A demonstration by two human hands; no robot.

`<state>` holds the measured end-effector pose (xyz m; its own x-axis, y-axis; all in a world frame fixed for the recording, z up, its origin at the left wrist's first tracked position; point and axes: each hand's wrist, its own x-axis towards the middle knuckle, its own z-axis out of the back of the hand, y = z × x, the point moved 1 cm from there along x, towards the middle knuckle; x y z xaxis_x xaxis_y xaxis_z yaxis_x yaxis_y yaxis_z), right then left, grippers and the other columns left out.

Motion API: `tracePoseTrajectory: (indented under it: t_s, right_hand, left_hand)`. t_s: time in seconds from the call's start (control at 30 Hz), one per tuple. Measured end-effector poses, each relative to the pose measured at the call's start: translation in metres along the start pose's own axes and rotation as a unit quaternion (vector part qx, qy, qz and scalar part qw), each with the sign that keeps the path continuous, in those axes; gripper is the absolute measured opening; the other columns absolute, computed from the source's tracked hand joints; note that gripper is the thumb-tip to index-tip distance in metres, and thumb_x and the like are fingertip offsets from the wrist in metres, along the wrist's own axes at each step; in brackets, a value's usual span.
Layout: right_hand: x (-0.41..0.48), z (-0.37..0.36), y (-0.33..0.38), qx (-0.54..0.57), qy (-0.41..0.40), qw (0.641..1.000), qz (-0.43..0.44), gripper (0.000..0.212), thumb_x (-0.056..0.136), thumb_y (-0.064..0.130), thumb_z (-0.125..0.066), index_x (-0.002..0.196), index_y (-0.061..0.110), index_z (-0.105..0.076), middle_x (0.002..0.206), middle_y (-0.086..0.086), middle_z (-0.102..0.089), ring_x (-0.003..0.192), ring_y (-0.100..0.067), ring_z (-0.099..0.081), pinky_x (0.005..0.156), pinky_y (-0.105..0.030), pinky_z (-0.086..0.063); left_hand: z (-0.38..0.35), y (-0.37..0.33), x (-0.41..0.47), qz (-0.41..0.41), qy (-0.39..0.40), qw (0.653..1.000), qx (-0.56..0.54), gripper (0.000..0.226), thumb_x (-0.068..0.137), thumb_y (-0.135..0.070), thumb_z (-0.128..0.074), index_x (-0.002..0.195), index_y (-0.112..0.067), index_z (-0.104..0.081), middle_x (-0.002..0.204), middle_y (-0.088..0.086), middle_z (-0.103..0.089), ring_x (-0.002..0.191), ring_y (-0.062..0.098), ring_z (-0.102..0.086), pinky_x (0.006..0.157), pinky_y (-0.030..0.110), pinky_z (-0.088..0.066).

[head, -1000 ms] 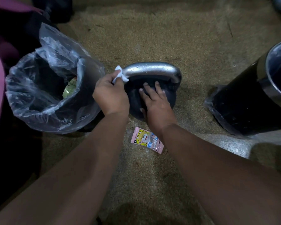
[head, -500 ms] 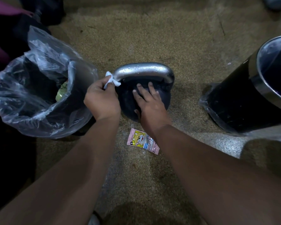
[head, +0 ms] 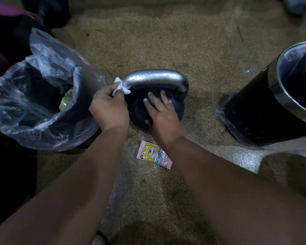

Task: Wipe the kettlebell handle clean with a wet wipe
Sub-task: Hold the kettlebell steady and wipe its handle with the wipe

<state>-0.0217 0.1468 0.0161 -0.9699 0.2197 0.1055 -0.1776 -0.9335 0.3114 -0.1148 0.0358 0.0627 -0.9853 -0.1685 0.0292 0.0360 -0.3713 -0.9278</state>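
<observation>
A dark kettlebell point(head: 173, 110) stands on the speckled floor, its silver handle point(head: 155, 77) arched over the top and beaded with droplets. My left hand point(head: 109, 106) pinches a crumpled white wet wipe point(head: 119, 86) against the handle's left end. My right hand point(head: 159, 114) lies flat on the kettlebell's body, fingers spread, palm down, holding nothing.
A bin lined with a clear plastic bag point(head: 42, 106) stands left of the kettlebell. A black bin with a metal rim point(head: 276, 103) stands at the right. A pink wipe packet point(head: 155, 154) lies on the floor between my forearms.
The wipe stays at the handle's left end and has slipped slightly lower around the bend. My right hand remains flat on the kettlebell. The view has shifted a little.
</observation>
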Motion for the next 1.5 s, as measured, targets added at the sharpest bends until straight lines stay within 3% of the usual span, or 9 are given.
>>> tracePoseTrajectory:
  t_s: [0.6,0.77,0.97,1.1,1.5]
  right_hand:
    - [0.0,-0.004,-0.002,0.017,-0.011,1.0,-0.003,0.059,0.09,0.02,-0.061,0.145,0.013,-0.041,0.156,-0.006,-0.028,0.146,-0.037,-0.012,0.116,-0.049,-0.022]
    - [0.001,-0.004,-0.002,0.016,-0.014,1.0,-0.004,0.061,0.087,0.02,-0.064,0.144,0.013,-0.043,0.155,-0.006,-0.03,0.145,-0.037,-0.015,0.116,-0.05,-0.023]
    - [0.0,-0.005,-0.002,0.013,-0.026,1.0,-0.004,0.061,0.087,0.02,-0.064,0.143,0.013,-0.044,0.154,-0.006,-0.032,0.145,-0.038,-0.017,0.115,-0.05,-0.025]
    - [0.0,-0.006,-0.002,0.004,-0.018,1.0,-0.003,0.062,0.086,0.022,-0.065,0.144,0.014,-0.043,0.154,-0.005,-0.032,0.145,-0.037,-0.017,0.115,-0.05,-0.025]
    - [0.0,-0.005,-0.002,0.002,-0.014,1.0,-0.003,0.062,0.089,0.025,-0.062,0.145,0.014,-0.04,0.156,-0.005,-0.029,0.146,-0.036,-0.014,0.115,-0.05,-0.025]
  left_hand:
    - [-0.003,0.0,-0.002,0.012,-0.003,1.0,-0.025,0.016,0.085,-0.02,-0.067,0.096,-0.029,-0.076,0.098,-0.008,-0.073,0.093,0.002,-0.068,0.092,0.029,-0.053]
    - [0.001,0.001,-0.003,0.007,0.004,1.0,0.01,0.02,0.089,-0.016,-0.064,0.103,-0.025,-0.076,0.102,-0.011,-0.072,0.096,0.0,-0.066,0.092,0.018,-0.049]
    - [0.0,0.0,0.001,-0.019,0.009,1.0,0.008,0.023,0.085,-0.019,-0.063,0.1,-0.031,-0.077,0.098,-0.011,-0.073,0.094,0.005,-0.068,0.093,0.03,-0.052]
    - [0.002,0.003,-0.003,0.008,0.0,1.0,0.027,0.022,0.088,-0.017,-0.064,0.104,-0.024,-0.076,0.102,-0.01,-0.073,0.096,0.005,-0.066,0.094,0.028,-0.051]
    - [-0.001,-0.005,-0.002,-0.012,0.002,1.0,-0.011,0.021,0.087,-0.017,-0.065,0.095,-0.034,-0.075,0.101,-0.011,-0.073,0.097,0.002,-0.067,0.096,0.028,-0.051]
